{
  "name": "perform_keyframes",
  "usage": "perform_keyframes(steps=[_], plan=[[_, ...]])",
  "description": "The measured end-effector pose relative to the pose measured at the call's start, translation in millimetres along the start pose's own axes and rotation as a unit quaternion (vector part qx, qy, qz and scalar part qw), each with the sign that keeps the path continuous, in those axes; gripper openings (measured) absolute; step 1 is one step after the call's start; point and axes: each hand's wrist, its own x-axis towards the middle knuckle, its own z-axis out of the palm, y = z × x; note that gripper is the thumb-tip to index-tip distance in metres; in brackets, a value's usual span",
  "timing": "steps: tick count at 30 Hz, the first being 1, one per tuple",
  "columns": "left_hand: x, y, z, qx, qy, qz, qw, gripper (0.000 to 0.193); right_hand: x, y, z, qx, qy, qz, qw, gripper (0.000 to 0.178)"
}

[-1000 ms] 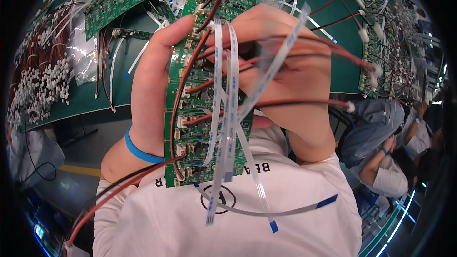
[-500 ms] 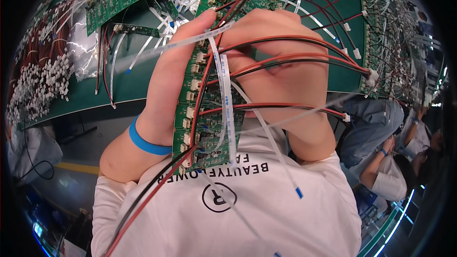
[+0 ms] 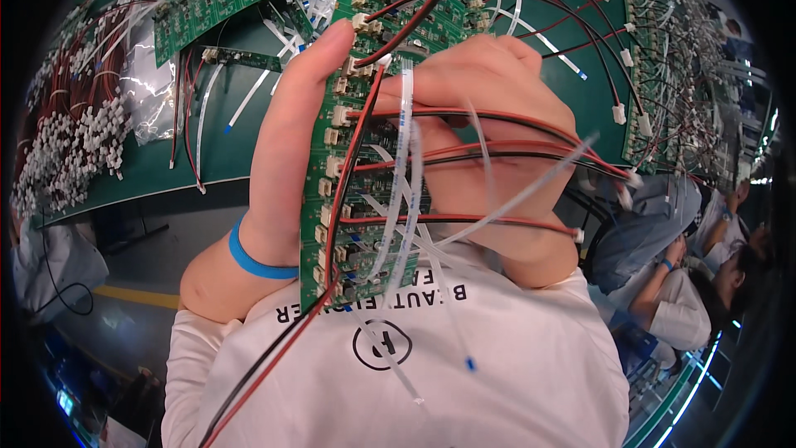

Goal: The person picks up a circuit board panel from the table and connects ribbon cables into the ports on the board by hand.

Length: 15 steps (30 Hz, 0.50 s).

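A long green circuit board panel (image 3: 319, 236) stands lengthwise before my chest, with a row of white sockets along its left side. My left hand (image 3: 290, 133) grips that left edge, thumb lying near the sockets and the other fingers hidden behind. Over the board's middle, my right hand (image 3: 497, 116) is closed, its fingertips partly covered by cables, so what they pinch cannot be made out. Red-and-black wires (image 3: 497, 220) run rightward from the sockets across my right hand and wrist. White ribbon cables (image 3: 404, 149) hang down the board's face; another red-and-black pair (image 3: 274, 344) trails toward my lap.
Bundled wires with white plugs (image 3: 75, 133) are heaped at the table's left. Another green board (image 3: 236, 0) lies at the back left, beside clear plastic bags (image 3: 153, 108). Wired boards (image 3: 634, 58) line the right side of the green table (image 3: 157, 170). Other people (image 3: 672, 307) sit at right.
My left thumb has shifted left along the board, and my right hand is slightly lower. The ribbon cable that crossed my left hand no longer lies there; the loose cables have swung.
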Motion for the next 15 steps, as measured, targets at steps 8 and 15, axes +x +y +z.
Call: perform_keyframes(steps=[8,15], plan=[[-11.2,-5.7,2.0,0.339,0.037,0.158,0.927,0.031,-5.0,-3.5,-1.7,-0.003,0.027,-0.040,0.999,0.025],[-7.4,-8.8,1.0,0.507,0.061,0.246,0.824,0.043,-4.7,-4.5,-25.1,0.044,-0.079,0.016,0.996,0.027]])
